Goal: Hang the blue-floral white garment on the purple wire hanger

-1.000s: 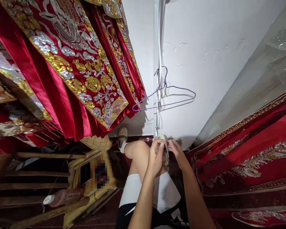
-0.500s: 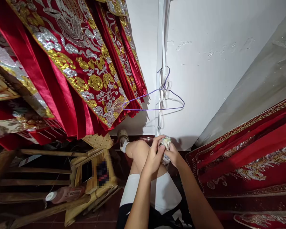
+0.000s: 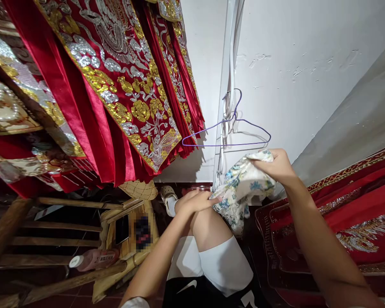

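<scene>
- On our left hang red embroidered garments; ahead, a purple hanger hangs before the white wall.
- A white-capped pinkish bottle lies on the wooden chair; we cannot tell its fill.
- Our floral cloth, white with blue blooms, spreads in folds between our hands.
- Our right hand grips its upper edge; our left hand touches its lower left, grip unclear.

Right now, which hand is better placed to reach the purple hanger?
Likely the right hand: in the picture it's just below one end of the purple hanger; the left hand is lower and farther off. Both are on the floral cloth, though.
</scene>
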### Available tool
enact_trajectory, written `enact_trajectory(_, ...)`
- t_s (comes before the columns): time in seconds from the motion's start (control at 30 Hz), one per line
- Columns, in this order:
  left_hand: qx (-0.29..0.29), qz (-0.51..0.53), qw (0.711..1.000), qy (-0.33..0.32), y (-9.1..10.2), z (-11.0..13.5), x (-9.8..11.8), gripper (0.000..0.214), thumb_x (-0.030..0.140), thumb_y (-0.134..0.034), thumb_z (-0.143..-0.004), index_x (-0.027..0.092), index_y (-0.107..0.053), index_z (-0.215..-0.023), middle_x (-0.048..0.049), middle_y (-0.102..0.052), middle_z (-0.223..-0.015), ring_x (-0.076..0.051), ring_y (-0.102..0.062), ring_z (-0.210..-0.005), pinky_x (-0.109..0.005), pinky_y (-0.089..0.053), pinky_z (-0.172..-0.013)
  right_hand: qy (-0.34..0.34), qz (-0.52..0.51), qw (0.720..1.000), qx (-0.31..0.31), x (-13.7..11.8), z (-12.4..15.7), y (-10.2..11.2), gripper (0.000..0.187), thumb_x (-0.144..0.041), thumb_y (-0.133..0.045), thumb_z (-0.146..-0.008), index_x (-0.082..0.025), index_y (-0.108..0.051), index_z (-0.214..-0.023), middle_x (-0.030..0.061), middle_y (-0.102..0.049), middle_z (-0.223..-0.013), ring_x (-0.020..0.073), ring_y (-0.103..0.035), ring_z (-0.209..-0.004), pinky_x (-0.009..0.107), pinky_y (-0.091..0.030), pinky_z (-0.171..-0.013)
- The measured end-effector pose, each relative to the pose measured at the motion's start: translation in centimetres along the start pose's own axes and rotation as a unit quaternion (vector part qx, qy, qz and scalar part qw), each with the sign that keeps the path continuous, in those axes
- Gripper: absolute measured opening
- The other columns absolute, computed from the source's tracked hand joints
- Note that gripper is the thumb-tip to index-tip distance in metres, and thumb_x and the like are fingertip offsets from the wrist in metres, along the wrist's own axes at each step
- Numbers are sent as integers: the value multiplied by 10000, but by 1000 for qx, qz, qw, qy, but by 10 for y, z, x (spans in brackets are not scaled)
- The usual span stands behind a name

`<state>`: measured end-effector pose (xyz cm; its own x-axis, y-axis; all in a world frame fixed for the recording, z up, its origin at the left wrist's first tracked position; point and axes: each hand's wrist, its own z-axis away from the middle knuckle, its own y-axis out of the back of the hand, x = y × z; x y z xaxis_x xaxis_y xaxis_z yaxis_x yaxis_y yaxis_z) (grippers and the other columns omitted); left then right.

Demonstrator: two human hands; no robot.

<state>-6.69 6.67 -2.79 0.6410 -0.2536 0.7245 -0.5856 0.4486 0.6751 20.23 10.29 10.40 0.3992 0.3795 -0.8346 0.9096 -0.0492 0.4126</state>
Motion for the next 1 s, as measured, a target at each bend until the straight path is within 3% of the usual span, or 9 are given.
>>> enact_trajectory(0.13,-26,-102,991,82,46,4,-2,569,742,-513,-849,200,-656,-754,-70,-742,-857,-352,-658,-956,-595,-324,-1095,143,92,984,50,14,-36,-5,461,-465,-728,-761,-225,-423,-514,-20,-430,-532,136,-453,-555,268,-335,-528)
enact_trajectory(0.27,-7,-202,972,118,68,10,-1,517,710,-613,-793,204,-615,-688,-100,-713,-785,-368,-669,-924,-577,-371,-1034,175,108,978,33,47,-63,-28,283,-450,-679,-782,-208,-618,-648,41,-629,-677,195,-577,-698,293,-414,-655)
enact_trajectory(0.4,30,-138,990,2,65,17,-6,541,659,-449,-912,207,-543,-629,-52,-604,-720,-258,-611,-819,-381,-460,-852,85,54,995,22,74,-74,-50,364,-531,-618,-831,-191,-653,-708,64,-677,-712,235,-604,-763,307,-431,-669)
enact_trajectory(0.5,127,-58,988,-66,56,21,-10,553,597,-375,-973,203,-475,-599,-40,-532,-767,-206,-535,-793,-329,-436,-775,55,39,998,19,83,-73,-55,525,-663,-524,-863,-202,-533,-611,28,-588,-587,175,-505,-608,281,-382,-573)
enact_trajectory(0.6,212,22,974,-78,48,20,-11,544,583,-365,-999,197,-452,-627,-28,-508,-776,-180,-485,-756,-325,-409,-757,44,39,998,34,89,-65,-46,539,-688,-514,-866,-214,-492,-610,12,-568,-584,155,-465,-569,276,-364,-565)
enact_trajectory(0.7,236,156,956,-72,46,17,-6,557,663,-420,-957,195,-450,-657,-7,-486,-710,-166,-446,-712,-310,-399,-709,50,76,995,47,94,-53,-26,455,-603,-563,-870,-215,-533,-635,11,-587,-594,173,-492,-590,279,-360,-584)
enact_trajectory(0.83,142,203,966,-72,50,17,8,573,709,-423,-927,193,-464,-679,4,-496,-676,-155,-443,-667,-285,-378,-656,70,146,980,118,97,-37,0,348,-506,-573,-875,-220,-584,-678,0,-553,-557,182,-485,-585,281,-344,-582)
enact_trajectory(0.93,28,-31,998,-42,51,21,14,523,671,-466,-919,198,-593,-734,-31,-623,-733,-222,-554,-766,-343,-421,-782,75,133,976,154,94,-29,9,363,-494,-594,-863,-220,-535,-632,-13,-485,-545,161,-435,-575,274,-328,-569)
enact_trajectory(1.0,-4,-198,980,21,52,25,13,440,640,-579,-859,213,-678,-826,-72,-693,-775,-310,-608,-879,-425,-426,-876,76,119,979,146,92,-26,10,405,-494,-611,-851,-224,-464,-588,-25,-422,-536,148,-398,-575,269,-312,-557)
